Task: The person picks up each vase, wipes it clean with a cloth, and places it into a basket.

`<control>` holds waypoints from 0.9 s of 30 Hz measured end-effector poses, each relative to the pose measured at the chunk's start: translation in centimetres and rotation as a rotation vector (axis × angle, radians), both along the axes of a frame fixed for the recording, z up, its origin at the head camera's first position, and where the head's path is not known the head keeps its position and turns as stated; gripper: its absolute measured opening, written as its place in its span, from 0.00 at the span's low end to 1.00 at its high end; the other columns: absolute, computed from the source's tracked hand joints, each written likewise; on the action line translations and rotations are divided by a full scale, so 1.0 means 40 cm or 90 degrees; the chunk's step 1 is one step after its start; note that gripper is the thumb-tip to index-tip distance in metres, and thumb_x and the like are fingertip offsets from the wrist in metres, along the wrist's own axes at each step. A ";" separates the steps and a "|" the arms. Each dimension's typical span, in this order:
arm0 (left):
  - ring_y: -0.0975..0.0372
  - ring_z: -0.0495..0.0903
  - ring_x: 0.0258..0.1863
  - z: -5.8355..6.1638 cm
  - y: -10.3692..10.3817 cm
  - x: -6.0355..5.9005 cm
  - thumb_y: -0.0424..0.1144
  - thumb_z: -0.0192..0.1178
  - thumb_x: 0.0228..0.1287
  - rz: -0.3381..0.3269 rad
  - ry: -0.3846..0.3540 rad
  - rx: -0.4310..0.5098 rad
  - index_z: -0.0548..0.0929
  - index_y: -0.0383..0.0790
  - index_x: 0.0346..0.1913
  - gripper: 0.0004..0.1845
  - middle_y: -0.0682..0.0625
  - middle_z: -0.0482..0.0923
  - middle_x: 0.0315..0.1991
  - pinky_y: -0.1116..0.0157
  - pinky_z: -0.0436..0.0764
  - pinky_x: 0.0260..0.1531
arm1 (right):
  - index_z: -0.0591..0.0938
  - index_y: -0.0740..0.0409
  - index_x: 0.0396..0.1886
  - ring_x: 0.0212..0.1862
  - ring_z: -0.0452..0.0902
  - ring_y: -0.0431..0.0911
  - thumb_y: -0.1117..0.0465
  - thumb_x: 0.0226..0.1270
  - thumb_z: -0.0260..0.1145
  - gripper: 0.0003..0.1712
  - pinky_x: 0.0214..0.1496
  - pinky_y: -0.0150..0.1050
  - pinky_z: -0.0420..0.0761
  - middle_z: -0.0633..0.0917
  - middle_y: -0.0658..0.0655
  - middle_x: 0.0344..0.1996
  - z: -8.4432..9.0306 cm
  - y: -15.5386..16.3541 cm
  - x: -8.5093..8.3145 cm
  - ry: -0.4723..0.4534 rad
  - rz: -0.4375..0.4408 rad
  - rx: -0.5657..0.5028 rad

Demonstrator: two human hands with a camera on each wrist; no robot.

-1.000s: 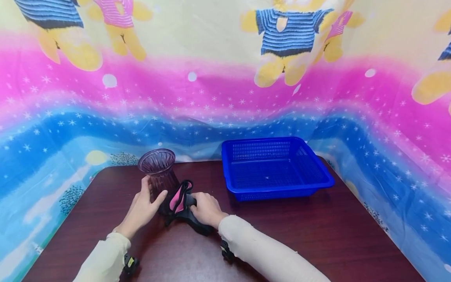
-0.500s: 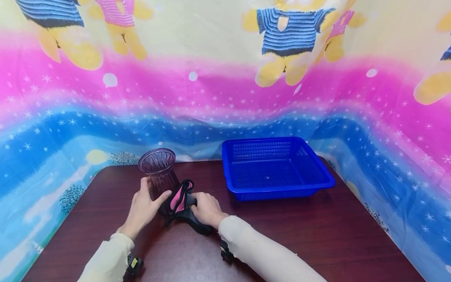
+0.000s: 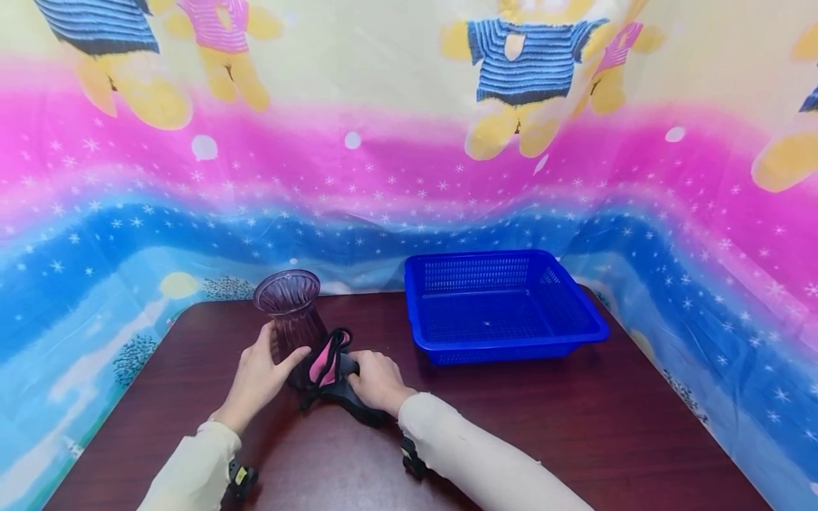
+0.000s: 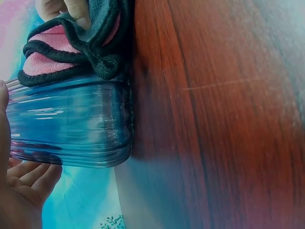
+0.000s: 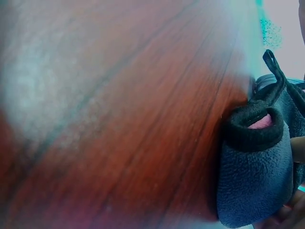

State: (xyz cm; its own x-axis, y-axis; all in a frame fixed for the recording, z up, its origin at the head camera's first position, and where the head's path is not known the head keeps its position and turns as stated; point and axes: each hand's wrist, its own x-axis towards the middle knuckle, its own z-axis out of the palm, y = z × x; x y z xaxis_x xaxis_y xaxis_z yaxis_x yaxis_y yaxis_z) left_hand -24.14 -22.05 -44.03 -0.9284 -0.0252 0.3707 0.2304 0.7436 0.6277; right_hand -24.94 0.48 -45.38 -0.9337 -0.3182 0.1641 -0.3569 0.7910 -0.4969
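The left hand has its grip curled round the vase on the counter, while the right hand grips a slipper against the vase's right side, left of the basket.

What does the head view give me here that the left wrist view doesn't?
Only the head view shows the blue basket at the table's right rear, the patterned backdrop, both sleeves, and the vase's open mouth. Only the left wrist view shows close up the vase's ribbed base sitting on the table, with the cloth item's dark trim against the glass. Both show the left hand holding the purple glass vase and the right hand gripping the dark pink-lined cloth item beside it.
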 end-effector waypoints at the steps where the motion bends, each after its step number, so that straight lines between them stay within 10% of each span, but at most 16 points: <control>1: 0.40 0.83 0.56 0.000 0.000 0.000 0.56 0.67 0.65 -0.003 0.001 -0.001 0.64 0.31 0.72 0.43 0.28 0.82 0.56 0.42 0.81 0.55 | 0.88 0.47 0.50 0.43 0.86 0.46 0.59 0.65 0.69 0.14 0.40 0.42 0.82 0.91 0.50 0.43 -0.001 0.000 0.000 0.001 0.001 0.000; 27: 0.39 0.79 0.62 0.001 -0.016 -0.014 0.49 0.65 0.69 -0.077 -0.029 0.047 0.66 0.30 0.72 0.38 0.27 0.77 0.61 0.45 0.79 0.60 | 0.87 0.47 0.43 0.33 0.79 0.39 0.57 0.65 0.70 0.08 0.35 0.37 0.77 0.89 0.47 0.35 -0.001 0.017 -0.005 -0.016 0.028 -0.049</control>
